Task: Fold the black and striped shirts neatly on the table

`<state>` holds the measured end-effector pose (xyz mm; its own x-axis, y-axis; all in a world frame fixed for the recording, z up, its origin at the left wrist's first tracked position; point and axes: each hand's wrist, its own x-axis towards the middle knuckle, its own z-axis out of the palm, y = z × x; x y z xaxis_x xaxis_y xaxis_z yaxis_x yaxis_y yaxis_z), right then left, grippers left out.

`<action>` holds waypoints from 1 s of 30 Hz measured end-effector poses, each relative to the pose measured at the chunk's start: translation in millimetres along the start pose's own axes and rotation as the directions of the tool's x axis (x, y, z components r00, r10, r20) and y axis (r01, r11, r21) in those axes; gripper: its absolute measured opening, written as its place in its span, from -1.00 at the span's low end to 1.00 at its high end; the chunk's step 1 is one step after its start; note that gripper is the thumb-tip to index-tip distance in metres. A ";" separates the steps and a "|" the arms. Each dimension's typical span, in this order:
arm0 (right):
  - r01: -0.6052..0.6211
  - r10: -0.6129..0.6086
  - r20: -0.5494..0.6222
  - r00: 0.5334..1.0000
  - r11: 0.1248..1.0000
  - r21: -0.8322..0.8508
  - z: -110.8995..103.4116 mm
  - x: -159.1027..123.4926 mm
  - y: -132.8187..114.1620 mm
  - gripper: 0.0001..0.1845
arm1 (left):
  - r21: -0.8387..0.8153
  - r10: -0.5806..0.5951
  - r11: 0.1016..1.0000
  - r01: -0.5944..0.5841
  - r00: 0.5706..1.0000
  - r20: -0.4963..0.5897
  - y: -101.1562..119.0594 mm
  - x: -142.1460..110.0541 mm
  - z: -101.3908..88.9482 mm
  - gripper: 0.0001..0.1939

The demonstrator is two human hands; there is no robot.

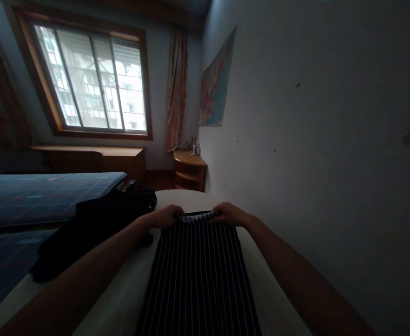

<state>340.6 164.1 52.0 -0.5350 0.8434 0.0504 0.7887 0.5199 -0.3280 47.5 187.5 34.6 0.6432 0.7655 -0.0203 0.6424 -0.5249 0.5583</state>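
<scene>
A black garment with thin white stripes (pixel 198 275) lies lengthwise on a pale round-edged table (pixel 182 198), running toward me past the bottom of the view. What kind of garment it is, I cannot tell for sure. At its far end, my left hand (pixel 168 216) grips the left corner of the edge. Opposite it, my right hand (pixel 228 214) has its fingers closed on the right corner. Between the hands the edge is turned up, showing a lighter grey, patterned inner side. Some fingertips are hidden in the cloth.
Dark crumpled clothing (pixel 103 228) lies left of my left arm, partly over the table. Beyond it is a blue checked mattress (pixel 51 196). A white wall (pixel 313 186) rises close on the right. A wooden corner shelf (pixel 190 161) and a desk (pixel 121 151) stand at the back.
</scene>
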 end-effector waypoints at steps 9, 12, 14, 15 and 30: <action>-0.167 0.165 -0.023 0.986 0.981 -0.102 7.4 36.2 24.4 -0.79 | -0.001 -0.155 0.988 0.156 0.981 -0.117 -24.3 33.8 10.0 -0.59; -0.201 0.203 0.004 0.979 0.973 -0.113 23.9 41.2 29.5 -0.73 | 0.015 -0.202 0.979 0.205 0.972 -0.123 -38.2 39.4 22.9 -0.66; -0.222 0.224 0.000 0.975 0.968 -0.117 30.4 43.6 31.9 -0.70 | 0.035 -0.217 0.974 0.226 0.962 -0.168 -44.3 43.5 27.0 -0.69; -0.235 0.235 -0.012 0.972 0.965 -0.118 32.2 44.6 32.8 -0.69 | 0.046 -0.222 0.971 0.235 0.955 -0.197 -46.1 45.5 27.8 -0.71; -0.464 0.432 -0.276 0.858 0.884 -0.059 57.8 26.0 42.1 -0.49 | 0.122 -0.335 0.889 0.441 0.809 -0.482 -48.9 28.4 46.1 -0.49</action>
<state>342.5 200.1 -15.0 -0.0345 0.9862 0.1620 0.9633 0.0760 -0.2575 53.5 217.8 -31.5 0.1044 0.9750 0.1964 0.9058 -0.1747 0.3860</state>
